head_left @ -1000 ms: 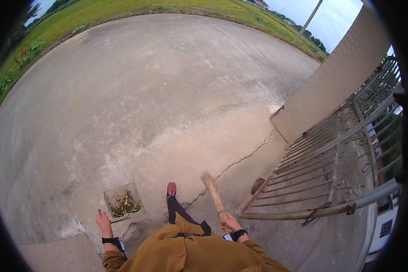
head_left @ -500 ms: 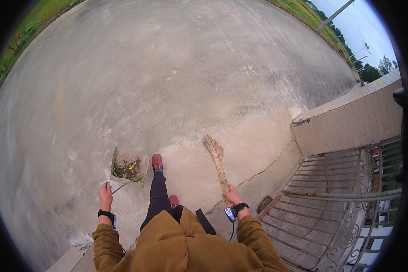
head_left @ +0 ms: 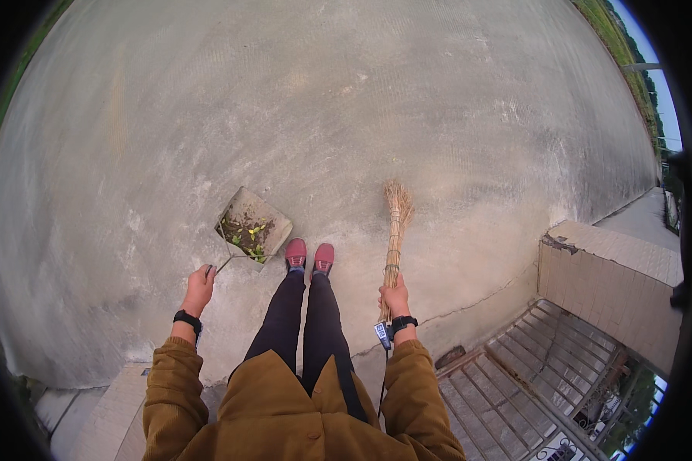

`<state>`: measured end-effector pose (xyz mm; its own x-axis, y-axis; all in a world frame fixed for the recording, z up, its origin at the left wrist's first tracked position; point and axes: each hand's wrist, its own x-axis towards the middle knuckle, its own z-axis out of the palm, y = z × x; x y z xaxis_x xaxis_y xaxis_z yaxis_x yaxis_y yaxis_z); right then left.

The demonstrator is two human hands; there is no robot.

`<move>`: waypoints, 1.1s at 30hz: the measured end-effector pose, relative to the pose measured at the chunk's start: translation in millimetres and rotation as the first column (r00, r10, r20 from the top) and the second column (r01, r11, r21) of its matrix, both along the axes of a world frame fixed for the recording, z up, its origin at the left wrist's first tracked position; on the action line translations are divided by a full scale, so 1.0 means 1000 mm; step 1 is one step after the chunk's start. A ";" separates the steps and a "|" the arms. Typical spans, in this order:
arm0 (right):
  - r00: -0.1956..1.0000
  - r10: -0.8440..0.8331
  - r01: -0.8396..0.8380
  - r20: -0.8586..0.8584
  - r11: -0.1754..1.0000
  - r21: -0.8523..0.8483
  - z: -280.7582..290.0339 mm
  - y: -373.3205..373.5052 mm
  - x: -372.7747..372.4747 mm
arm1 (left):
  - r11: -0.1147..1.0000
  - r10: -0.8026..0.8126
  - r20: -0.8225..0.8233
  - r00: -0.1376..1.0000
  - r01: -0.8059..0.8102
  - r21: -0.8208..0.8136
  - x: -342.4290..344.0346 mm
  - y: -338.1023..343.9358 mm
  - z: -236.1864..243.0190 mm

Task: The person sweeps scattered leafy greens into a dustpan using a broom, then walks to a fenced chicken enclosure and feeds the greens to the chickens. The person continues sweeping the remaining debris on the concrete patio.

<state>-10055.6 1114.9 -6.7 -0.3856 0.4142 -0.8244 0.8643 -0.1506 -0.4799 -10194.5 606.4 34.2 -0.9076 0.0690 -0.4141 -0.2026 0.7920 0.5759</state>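
A straw broom (head_left: 393, 238) is in my right hand (head_left: 394, 296), which is closed round its bound handle. The bristles point away from me, fanned out at the far end. My left hand (head_left: 200, 286) is wrapped round the thin handle of a dustpan (head_left: 270, 217). That pan hangs or rests just beyond the hand, left of my feet; I cannot tell whether it touches the ground. Dark soil and leaves (head_left: 247, 232), some green and some yellow, lie inside it.
Grey concrete ground (head_left: 346, 115) spreads ahead, with a crack (head_left: 480, 296) at the right. A tiled low wall (head_left: 603, 288) with a chipped corner stands to the right, beside a rusty metal gate (head_left: 523, 376). A brown lump (head_left: 450, 356) lies near the gate. My red shoes (head_left: 310, 255) stand side by side.
My trailing foot has come up beside the other. Both hands have moved forward with the broom and the dustpan, and the wall and gate appear lower and further right.
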 end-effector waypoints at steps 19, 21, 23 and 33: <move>0.970 -0.118 0.119 -0.210 0.993 -0.009 -0.060 0.085 -0.091 | 0.998 0.045 -0.064 0.997 -0.047 -0.039 -0.049 0.001 -0.007; 0.987 -0.069 0.059 -0.142 0.995 -0.077 -0.059 0.076 -0.080 | 0.997 0.055 -0.052 0.997 -0.058 -0.052 -0.046 0.005 -0.004; 0.999 0.020 -0.021 -0.046 0.999 -0.033 -0.047 0.055 -0.060 | 0.992 0.097 -0.014 0.995 -0.097 -0.078 -0.044 0.012 -0.002; 0.954 0.276 -0.300 -0.118 0.857 -0.420 0.051 -0.009 -0.017 | 0.995 0.054 -0.076 0.996 -0.060 -0.079 -0.036 0.030 0.021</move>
